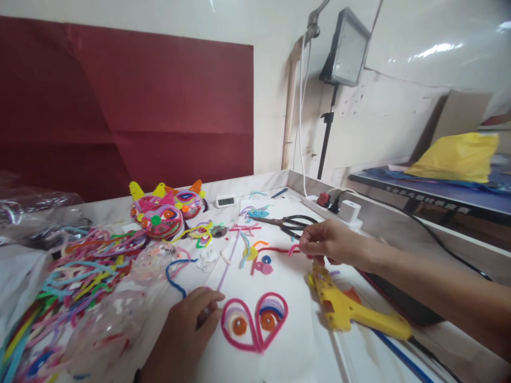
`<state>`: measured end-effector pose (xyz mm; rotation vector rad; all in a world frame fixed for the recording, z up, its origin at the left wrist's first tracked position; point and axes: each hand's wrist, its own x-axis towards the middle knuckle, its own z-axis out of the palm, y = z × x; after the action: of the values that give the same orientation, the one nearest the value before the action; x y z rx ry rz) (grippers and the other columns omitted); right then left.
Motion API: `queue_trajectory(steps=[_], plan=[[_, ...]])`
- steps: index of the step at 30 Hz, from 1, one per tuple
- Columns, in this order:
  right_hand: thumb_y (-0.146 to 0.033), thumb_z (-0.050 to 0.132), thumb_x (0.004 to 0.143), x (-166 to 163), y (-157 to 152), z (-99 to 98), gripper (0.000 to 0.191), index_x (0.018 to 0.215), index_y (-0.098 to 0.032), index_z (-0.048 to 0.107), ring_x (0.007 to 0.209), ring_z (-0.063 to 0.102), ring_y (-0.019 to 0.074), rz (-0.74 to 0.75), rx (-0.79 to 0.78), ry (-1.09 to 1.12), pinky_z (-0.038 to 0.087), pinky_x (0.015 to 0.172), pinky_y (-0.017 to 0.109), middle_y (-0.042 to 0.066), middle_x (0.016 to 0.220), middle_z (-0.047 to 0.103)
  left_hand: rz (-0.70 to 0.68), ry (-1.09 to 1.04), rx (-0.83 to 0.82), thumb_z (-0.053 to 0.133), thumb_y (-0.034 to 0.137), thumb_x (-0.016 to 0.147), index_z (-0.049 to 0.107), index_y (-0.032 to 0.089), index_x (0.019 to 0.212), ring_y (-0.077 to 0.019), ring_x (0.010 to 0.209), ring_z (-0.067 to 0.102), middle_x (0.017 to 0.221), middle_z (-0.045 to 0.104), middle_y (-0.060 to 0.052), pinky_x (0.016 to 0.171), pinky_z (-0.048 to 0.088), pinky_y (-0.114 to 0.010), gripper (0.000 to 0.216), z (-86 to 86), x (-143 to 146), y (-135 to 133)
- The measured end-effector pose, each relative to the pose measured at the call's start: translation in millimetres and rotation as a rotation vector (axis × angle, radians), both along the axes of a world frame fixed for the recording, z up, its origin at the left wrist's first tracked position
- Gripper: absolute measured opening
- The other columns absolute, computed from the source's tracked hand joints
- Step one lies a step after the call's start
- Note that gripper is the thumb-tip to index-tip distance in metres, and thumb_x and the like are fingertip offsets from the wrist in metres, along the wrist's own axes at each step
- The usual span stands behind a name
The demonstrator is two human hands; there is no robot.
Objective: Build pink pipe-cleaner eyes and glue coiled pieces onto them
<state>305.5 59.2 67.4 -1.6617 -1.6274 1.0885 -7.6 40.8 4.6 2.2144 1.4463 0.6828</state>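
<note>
My right hand (pixel 327 243) reaches over the right side of the white paper, its thumb and fingers pinched on a short, curved pink pipe cleaner (pixel 294 249). Loosely curled, my left hand (pixel 191 322) rests at the paper's left side, thumb and forefinger apart, with nothing visible in it. Just right of its fingertips lie two pink pipe-cleaner teardrop outlines (pixel 261 348), meeting at the bottom like a heart. Each frames an orange coiled eye (pixel 268 321) under coloured arcs. Beyond them are small coils (pixel 264 267) and a dark red pipe cleaner (pixel 275 250).
A yellow hot-glue gun (pixel 359 314) lies below my right forearm. Black-handled scissors (pixel 293 223) rest beyond my right hand. Heaped pipe cleaners (pixel 80 276) cover the left side, with colourful animal masks (pixel 163 213) behind. A small digital clock (pixel 225 201) and a power strip (pixel 319 205) stand farther back.
</note>
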Motion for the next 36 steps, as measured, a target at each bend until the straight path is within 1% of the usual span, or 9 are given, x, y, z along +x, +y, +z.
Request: queue_trajectory(steps=[3,5,9,13,17,21,23,30,36], plan=[[-0.03,0.065,0.065,0,-3,-2.4,0.017,0.064,-0.015,0.056,0.04,0.047,0.0066,0.015,-0.016,-0.004,0.025,0.034,0.015,-0.003,0.049,0.055,0.0,0.008,0.0,0.047,0.03,0.08,0.07,0.022,0.091,-0.0129,0.064,0.062,0.088,0.07,-0.001,0.062,0.051,-0.021,0.026,-0.4,1,0],[-0.029,0.064,0.067,0,-5,-3.8,0.016,0.064,-0.016,0.056,0.039,0.047,0.0062,0.026,-0.02,-0.006,0.026,0.035,0.015,-0.002,0.049,0.056,0.004,0.002,-0.006,0.047,0.029,0.079,0.07,0.021,0.092,-0.0141,0.069,0.064,0.09,0.071,-0.002,0.064,0.051,-0.022,0.027,0.7,2,1],[-0.027,0.063,0.07,-1,-11,-6.1,0.015,0.065,-0.016,0.056,0.041,0.048,0.0065,0.047,-0.029,0.0,0.026,0.036,0.015,-0.003,0.049,0.057,0.023,-0.011,-0.047,0.047,0.029,0.078,0.07,0.021,0.092,-0.0152,0.073,0.065,0.094,0.071,-0.003,0.066,0.052,-0.023,0.029,4.4,4,-1],[-0.027,0.064,0.069,-2,-18,-8.1,0.014,0.065,-0.015,0.056,0.043,0.051,0.0069,0.057,-0.041,0.0,0.025,0.035,0.015,-0.002,0.052,0.059,0.021,-0.003,-0.054,0.046,0.03,0.079,0.07,0.021,0.093,-0.0162,0.079,0.066,0.096,0.07,-0.003,0.069,0.052,-0.023,0.029,4.5,3,-1],[-0.027,0.064,0.069,-6,-25,-8.3,0.014,0.066,-0.015,0.057,0.04,0.048,0.0059,0.076,-0.059,0.002,0.027,0.035,0.015,-0.002,0.051,0.058,-0.013,0.016,-0.018,0.046,0.03,0.08,0.069,0.021,0.096,-0.0149,0.073,0.065,0.094,0.07,-0.002,0.066,0.051,-0.023,0.03,2.2,1,0],[-0.028,0.063,0.069,-17,-29,-6.9,0.014,0.067,-0.016,0.056,0.043,0.052,0.0083,0.119,-0.076,0.026,0.036,0.038,0.016,-0.002,0.053,0.058,-0.02,0.021,0.005,0.048,0.028,0.079,0.069,0.022,0.093,-0.0134,0.066,0.062,0.085,0.069,0.0,0.062,0.05,-0.022,0.027,1.8,0,1],[-0.029,0.063,0.069,-24,-29,-6.0,0.015,0.067,-0.017,0.055,0.043,0.053,0.0092,0.14,-0.089,0.033,0.04,0.039,0.017,-0.003,0.051,0.058,-0.032,0.022,0.001,0.047,0.028,0.079,0.069,0.022,0.094,-0.0128,0.064,0.061,0.085,0.069,0.0,0.061,0.049,-0.022,0.027,2.8,0,1],[-0.022,0.062,0.071,-39,-23,-4.1,0.009,0.068,-0.016,0.056,0.039,0.048,0.0063,0.157,-0.09,0.004,0.035,0.035,0.014,-0.003,0.051,0.059,-0.045,0.026,-0.025,0.048,0.027,0.078,0.068,0.021,0.093,-0.0126,0.062,0.059,0.086,0.068,0.0,0.06,0.048,-0.023,0.025,8.1,2,0],[-0.019,0.059,0.074,-45,-15,-3.3,0.005,0.071,-0.017,0.056,0.036,0.045,0.0057,0.164,-0.105,-0.007,0.034,0.034,0.015,-0.003,0.051,0.061,-0.042,0.013,-0.032,0.049,0.026,0.077,0.069,0.022,0.093,-0.0132,0.065,0.061,0.089,0.068,0.0,0.062,0.049,-0.023,0.026,7.7,2,0]])
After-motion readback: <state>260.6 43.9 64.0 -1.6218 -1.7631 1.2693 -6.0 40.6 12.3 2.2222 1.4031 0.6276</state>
